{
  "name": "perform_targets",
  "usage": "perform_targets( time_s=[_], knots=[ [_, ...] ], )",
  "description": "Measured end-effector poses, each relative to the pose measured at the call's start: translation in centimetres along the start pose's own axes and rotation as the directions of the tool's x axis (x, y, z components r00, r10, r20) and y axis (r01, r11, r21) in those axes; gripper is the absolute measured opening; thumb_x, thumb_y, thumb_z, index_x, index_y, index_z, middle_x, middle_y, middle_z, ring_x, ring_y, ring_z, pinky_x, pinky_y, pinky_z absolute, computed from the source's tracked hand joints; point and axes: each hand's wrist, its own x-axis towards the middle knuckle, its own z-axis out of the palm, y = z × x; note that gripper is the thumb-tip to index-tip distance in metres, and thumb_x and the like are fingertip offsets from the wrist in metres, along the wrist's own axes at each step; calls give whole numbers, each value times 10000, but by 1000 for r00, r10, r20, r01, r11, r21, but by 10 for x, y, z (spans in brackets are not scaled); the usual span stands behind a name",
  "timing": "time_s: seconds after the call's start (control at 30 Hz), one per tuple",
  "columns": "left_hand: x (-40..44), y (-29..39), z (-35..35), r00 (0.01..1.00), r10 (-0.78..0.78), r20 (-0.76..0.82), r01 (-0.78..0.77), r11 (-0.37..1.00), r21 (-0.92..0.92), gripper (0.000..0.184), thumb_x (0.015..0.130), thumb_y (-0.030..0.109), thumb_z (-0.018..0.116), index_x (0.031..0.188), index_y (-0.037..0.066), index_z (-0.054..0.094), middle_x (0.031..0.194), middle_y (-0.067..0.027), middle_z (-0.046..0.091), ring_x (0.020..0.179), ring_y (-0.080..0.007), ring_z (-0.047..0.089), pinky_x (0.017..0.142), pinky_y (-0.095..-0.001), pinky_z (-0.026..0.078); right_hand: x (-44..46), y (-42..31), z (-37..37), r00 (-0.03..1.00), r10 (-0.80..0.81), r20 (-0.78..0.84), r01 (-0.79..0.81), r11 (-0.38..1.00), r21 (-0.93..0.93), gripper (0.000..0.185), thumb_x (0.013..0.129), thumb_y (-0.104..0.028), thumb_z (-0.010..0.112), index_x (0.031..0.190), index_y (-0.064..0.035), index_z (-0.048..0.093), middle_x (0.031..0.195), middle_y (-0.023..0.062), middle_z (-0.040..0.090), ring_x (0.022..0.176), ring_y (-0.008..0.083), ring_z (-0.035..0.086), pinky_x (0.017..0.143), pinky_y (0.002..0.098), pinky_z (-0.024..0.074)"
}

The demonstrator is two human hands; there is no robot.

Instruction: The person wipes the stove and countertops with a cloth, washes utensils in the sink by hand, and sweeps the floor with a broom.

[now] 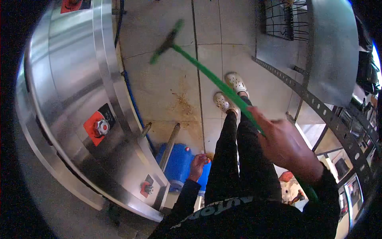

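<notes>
My right hand (283, 140) is closed around the long green handle of a floor squeegee (215, 79). The handle runs forward and left across the floor, and its far end carries a slightly blurred head with a dark middle and green ends. Low in the view, my left hand (197, 166) has curled fingers beside blue plastic containers (178, 164). A small red-orange piece shows at its fingertips; whether it is held or is a container's cap behind them, I cannot tell. Brown crumbs and stains (183, 101) lie on the tiles between the squeegee head and my left hand.
A stainless steel appliance (71, 79) with control knobs lines the left side, its metal legs (170, 145) near the containers. On the right are a perforated metal rail (294, 84), a steel panel (332, 51) and a wire rack (284, 18). My clogs (235, 83) stand on the tiled floor.
</notes>
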Motion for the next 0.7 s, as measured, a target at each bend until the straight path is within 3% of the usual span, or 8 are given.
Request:
perform_targets(
  time_s=[0.17,0.23,0.37,0.5,0.53,0.57,0.63,0.7],
  knots=[
    [-6,-1,5,994,-53,-91,60,996,71,239,805,236,529,925,30,503,807,-43,553,759,-114,531,656,-251,443,160,-52,27,908,-383,-169,350,916,-198,577,702,-55,448,1239,-49,238,636,202,538,623,344,556,547,418,460],
    [-5,-5,2,997,-27,-73,31,998,59,238,808,237,523,924,30,504,810,-47,555,759,-117,532,649,-254,446,235,-86,47,755,-523,-395,481,851,-210,475,724,-78,435,1187,-39,337,769,199,549,680,337,559,564,409,472],
    [0,-27,0,988,105,-118,-115,990,-80,218,811,212,508,924,26,504,815,-54,554,758,-129,534,650,-264,455,326,-104,92,718,-512,-473,433,859,-272,432,748,-116,417,1171,-49,361,805,180,553,719,342,561,585,428,466],
    [-8,-14,3,995,14,-95,-38,967,-254,177,803,108,498,963,33,503,823,-62,553,740,-139,544,648,-267,462,210,-13,79,920,-274,-280,254,961,-106,488,745,-83,418,1218,-168,331,789,208,545,698,365,540,594,452,437],
    [-8,-20,5,999,41,-2,-38,910,-413,181,803,88,492,975,34,502,824,-66,554,732,-144,549,643,-272,465,184,34,103,784,-364,-503,348,929,-128,479,753,-118,433,1217,-171,328,782,227,540,726,371,535,616,465,424],
    [-20,-2,18,991,117,-68,-126,980,-153,177,807,70,474,978,30,498,817,-70,553,735,-150,555,635,-280,472,125,30,76,962,-73,-264,51,995,-91,479,752,-132,440,1216,-163,322,756,248,533,726,371,537,627,473,424],
    [-19,-10,24,986,158,-60,-164,980,-116,178,806,72,475,978,31,499,814,-72,552,739,-150,555,633,-275,473,49,59,70,990,52,-129,-73,984,-165,528,704,-45,435,1213,-137,327,682,277,510,641,403,535,584,480,417],
    [-24,-5,31,982,158,-106,-163,986,-41,169,804,95,484,959,29,502,798,-72,547,739,-153,556,627,-269,478,-25,79,63,956,-114,-271,115,993,-12,554,655,28,420,1197,-71,363,728,270,529,709,406,538,618,433,434]
  ],
)
